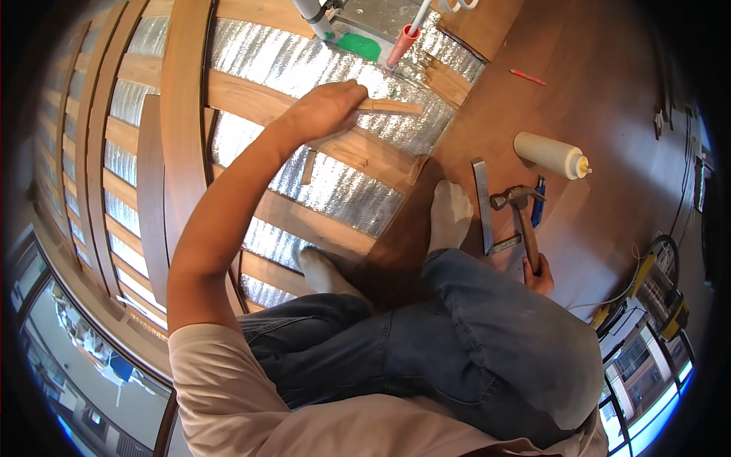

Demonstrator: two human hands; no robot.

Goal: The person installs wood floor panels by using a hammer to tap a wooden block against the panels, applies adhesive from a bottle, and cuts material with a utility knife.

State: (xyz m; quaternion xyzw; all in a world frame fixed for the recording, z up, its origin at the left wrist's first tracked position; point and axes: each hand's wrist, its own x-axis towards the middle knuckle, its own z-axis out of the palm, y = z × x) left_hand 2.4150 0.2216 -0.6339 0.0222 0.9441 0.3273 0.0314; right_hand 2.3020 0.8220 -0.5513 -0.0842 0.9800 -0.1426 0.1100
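My left hand (327, 110) reaches out over the foil-covered floor, its fingers closed around one end of a thin wooden strip (397, 107) that points right. Below it, a short wood piece (308, 167) lies on the silver foil (259, 145) beside a wooden batten (365, 156). At the right, past my bent knee, my right hand (539, 280) grips the lower handle of a claw hammer (525, 221). The hammer's head is over the brown floorboards, beside a metal square (483, 206) and a blue utility knife (539, 202). My knee hides part of the right arm.
A cream squeeze bottle (550, 155) and a red pencil (527, 77) lie on the laid boards. Pipes stand at the top, one in a red sleeve (402, 47), near a green patch (358, 46). Long planks (186, 91) rest at the left. A yellow work lamp (661, 289) stands at right.
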